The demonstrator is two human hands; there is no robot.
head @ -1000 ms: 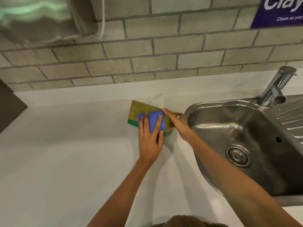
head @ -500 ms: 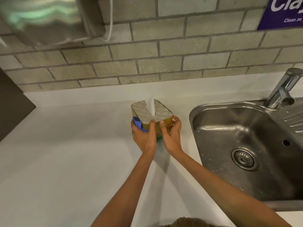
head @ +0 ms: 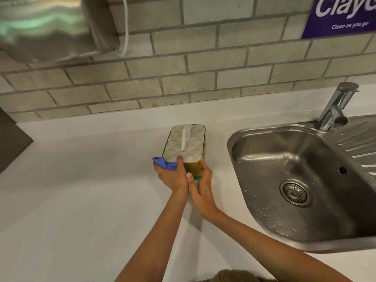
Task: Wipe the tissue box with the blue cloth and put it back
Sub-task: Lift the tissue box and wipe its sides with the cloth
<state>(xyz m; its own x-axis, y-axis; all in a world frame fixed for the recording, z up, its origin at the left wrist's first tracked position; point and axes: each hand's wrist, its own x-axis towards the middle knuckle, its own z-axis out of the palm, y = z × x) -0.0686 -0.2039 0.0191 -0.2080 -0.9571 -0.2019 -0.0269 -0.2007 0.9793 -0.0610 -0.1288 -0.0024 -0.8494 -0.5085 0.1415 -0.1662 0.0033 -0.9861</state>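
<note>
Tissue box [head: 186,146], gold-sided with a green band at the base and a quilted off-white top, stands upright on the white countertop [head: 71,200], just left of the stainless steel sink [head: 301,180] and short of the white upstand under the brick-tile wall [head: 183,82]. White tissue [head: 184,139] shows in the top slot. Both hands are on the near end of the box. Left hand [head: 173,176] grips the near-left corner, thumb up over the top edge, with the blue cloth [head: 164,162] bunched between the palm and the box's left side; a fold of cloth pokes out to the left. Right hand [head: 201,186] clasps the near-right lower part of the box, fingers on the right side, thumb lying across the near face beside the left hand. The two hands touch each other. Can't tell whether the box bottom is fully seated on the counter; hands hide the near base. Chrome tap [head: 335,106] stands at the back right of the sink, drain strainer [head: 294,192] in the basin, water droplets on the steel. Brushed-metal dispenser [head: 46,27] is mounted on the wall top left, with a white cable [head: 126,27] hanging beside it. Purple sign [head: 341,15] top right reads "Clean as you go".
</note>
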